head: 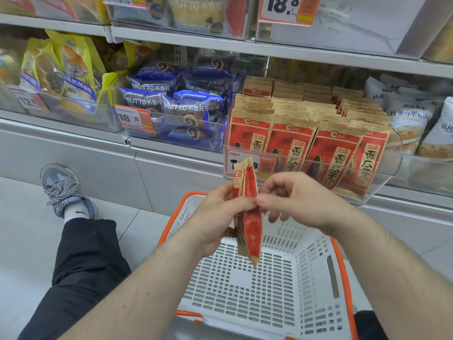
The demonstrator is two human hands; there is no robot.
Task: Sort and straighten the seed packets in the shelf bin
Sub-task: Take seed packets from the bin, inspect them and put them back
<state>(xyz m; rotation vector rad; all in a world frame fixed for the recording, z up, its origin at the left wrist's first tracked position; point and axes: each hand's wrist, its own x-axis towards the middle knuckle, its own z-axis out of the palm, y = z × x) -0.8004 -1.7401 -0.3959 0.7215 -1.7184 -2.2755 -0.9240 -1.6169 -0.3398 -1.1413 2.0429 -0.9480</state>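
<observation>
Seed packets (247,212), flat red-and-tan paper pouches, are held edge-on above a white perforated plastic basket (247,285) with an orange rim.

The left hand (215,217) grips the small stack, fingers curled behind and thumb across the front; the right hand (294,200) pinches its upper edge, other fingers loosely bent. More packets stand in rows in the clear shelf bin (382,177).

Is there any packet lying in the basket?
No, the basket shows only its bare white floor; the left hand grips the packets above it.
</observation>
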